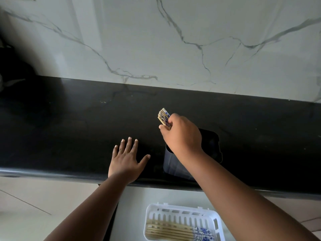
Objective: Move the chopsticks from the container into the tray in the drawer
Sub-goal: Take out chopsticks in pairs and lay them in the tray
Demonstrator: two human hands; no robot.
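Note:
A dark grey container (pixel 173 164) stands on the black counter (pixel 69 129) near its front edge. My right hand (pixel 182 134) is above it, shut on a bundle of chopsticks (pixel 164 116) whose blue-and-white patterned tops stick out above my fingers. The rest of the bundle is hidden by my hand. My left hand (pixel 126 159) lies flat and open on the counter, just left of the container. Below the counter edge, a white slotted tray (pixel 151 216) sits in the open drawer and holds several chopsticks (pixel 172 232) lying flat.
A marble-patterned wall (pixel 173 40) rises behind the counter. A dark object (pixel 10 66) stands at the far left. Pale floor tiles (pixel 34 197) show left of the drawer.

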